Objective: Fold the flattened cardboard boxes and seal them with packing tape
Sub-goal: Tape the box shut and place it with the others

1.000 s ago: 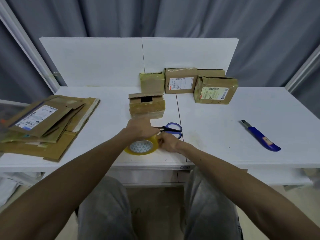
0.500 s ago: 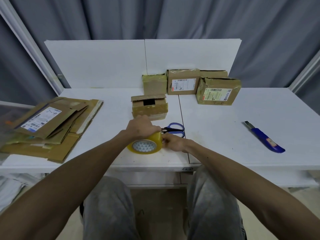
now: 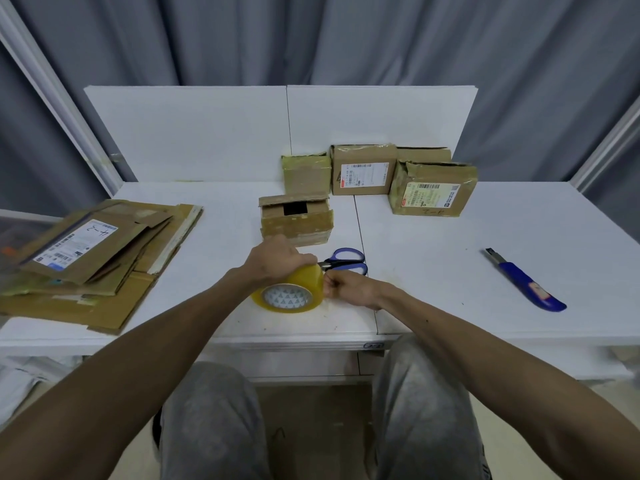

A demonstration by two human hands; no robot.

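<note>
Head view, looking down over both forearms.

- Table (image 3: 450, 237): white, with a seam running front to back near the middle.
- Tape roll (image 3: 290, 293): yellowish, standing tilted on its edge near the middle of the front edge, its core facing the camera.
- Left hand (image 3: 277, 260): clamped over the top of the roll, fingers wrapped round its far side.
- Right hand (image 3: 350, 289): fingers curled and pinched against the roll's right side. Cannot tell whether a loose end of tape lies between them.
- Scissors (image 3: 346, 262): blue-handled, flat on the table just behind the two hands, blades hidden under the left hand.
- Folded box (image 3: 296, 218): stands mid-table, just behind the left hand. Its top flaps are down with a dark gap between them.
- Flattened cardboard (image 3: 93, 258): a loose stack at the front left corner, a labelled piece on top.
- Sealed boxes: three in a row along the back edge, right of the middle. There is a small one (image 3: 306, 173), a labelled one (image 3: 363, 169), and a wider labelled one (image 3: 433, 192) set slightly forward.
- Utility knife (image 3: 523, 280): blue, lying on a diagonal toward the right edge, well apart from the hands.
</note>
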